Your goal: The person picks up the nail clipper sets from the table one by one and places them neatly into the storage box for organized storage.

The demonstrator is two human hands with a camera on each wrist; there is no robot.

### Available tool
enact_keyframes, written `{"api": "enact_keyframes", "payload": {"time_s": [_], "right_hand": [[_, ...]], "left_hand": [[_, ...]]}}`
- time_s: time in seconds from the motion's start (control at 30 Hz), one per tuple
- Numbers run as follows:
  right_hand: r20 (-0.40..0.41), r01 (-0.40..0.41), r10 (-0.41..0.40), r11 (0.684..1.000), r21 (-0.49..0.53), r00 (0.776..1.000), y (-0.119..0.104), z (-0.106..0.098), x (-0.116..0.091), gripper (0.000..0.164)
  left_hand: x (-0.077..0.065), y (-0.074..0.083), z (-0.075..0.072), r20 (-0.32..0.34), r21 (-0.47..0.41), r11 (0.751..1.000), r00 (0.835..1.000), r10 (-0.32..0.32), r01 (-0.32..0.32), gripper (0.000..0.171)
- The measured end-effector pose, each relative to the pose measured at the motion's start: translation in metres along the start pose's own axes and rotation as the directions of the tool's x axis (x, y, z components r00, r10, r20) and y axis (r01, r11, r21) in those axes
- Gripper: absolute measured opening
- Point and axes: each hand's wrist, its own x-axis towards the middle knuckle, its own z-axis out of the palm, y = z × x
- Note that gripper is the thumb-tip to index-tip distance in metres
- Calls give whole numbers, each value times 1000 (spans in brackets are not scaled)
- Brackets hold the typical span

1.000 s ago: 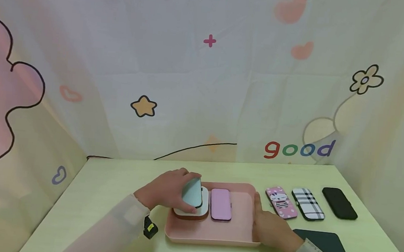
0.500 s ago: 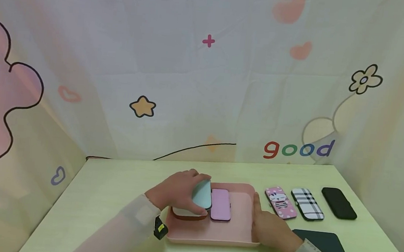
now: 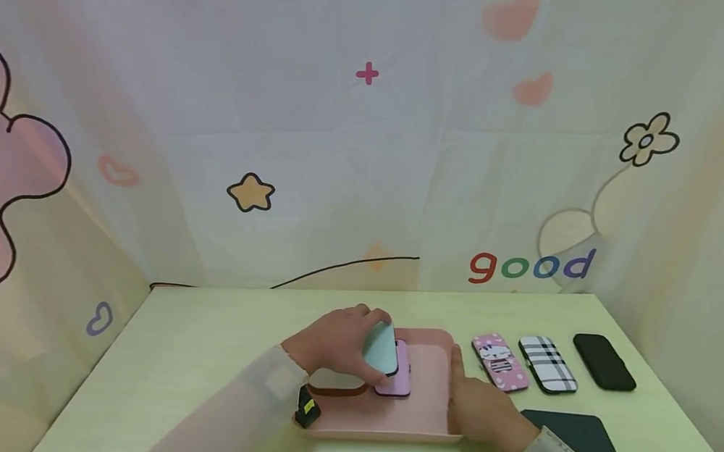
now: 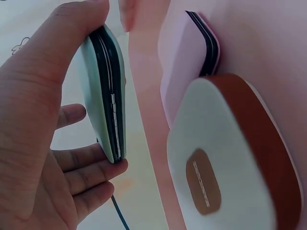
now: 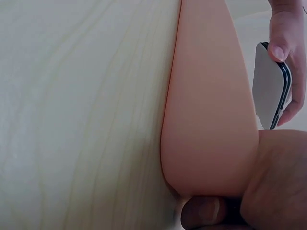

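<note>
A mint-green hinged case [image 3: 381, 350] is held tilted by my left hand [image 3: 341, 340], thumb on one edge and fingertips on the other. Its hinge side faces the left wrist camera. Apart from it in that view lie a white-topped box with brown sides [image 4: 225, 158] and a lilac case [image 4: 187, 62]. In the head view the mint case hangs over part of the lilac case, inside a pink tray [image 3: 407, 438]. My left arm hides part of the white box. My right hand [image 3: 482, 405] grips the tray's right side, a fingertip [image 5: 201, 213] showing at its wall.
Right of the tray lie a pink cartoon case [image 3: 499, 361], a black-and-white plaid case [image 3: 548, 365] and a black case [image 3: 604, 362]. A dark flat rectangular thing [image 3: 579, 443] lies partly behind my right forearm. A printed curtain [image 3: 344, 144] hangs behind the table.
My left hand has carried the mint case rightward, from over the white box to over the lilac case. The right hand stays at the tray; the head view has shifted slightly.
</note>
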Motion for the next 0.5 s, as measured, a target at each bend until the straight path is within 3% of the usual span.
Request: {"api": "enact_keyframes", "payload": {"time_s": [0.5], "right_hand": [[-4, -3, 3, 1000, 20, 1000, -1, 1, 3, 92]], "left_hand": [[26, 29, 9, 21, 75, 995, 997, 68, -69, 88]]}}
